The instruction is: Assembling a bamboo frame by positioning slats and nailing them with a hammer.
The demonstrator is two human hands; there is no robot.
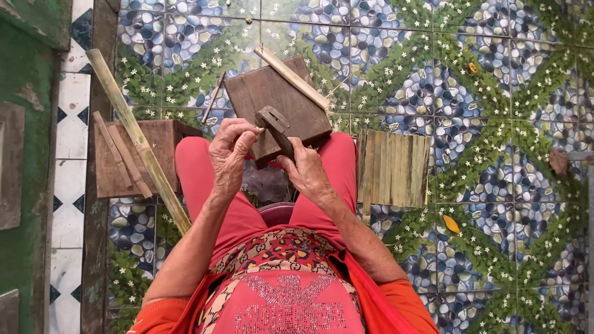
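Right hand [307,170] clamps the heavy, stiff cleaver [276,131] by its handle, left hand [230,151] pinching near its blade, best gripped at the handle

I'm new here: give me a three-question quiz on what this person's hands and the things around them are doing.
1. True or false: the right hand grips a dark knife.
2. Which lies right of the knees: A) a bundle of flat strips B) a bucket C) a shoe?
3. What leans across the wooden box on the left?

Key: 1 true; 2 A; 3 a long bamboo pole.
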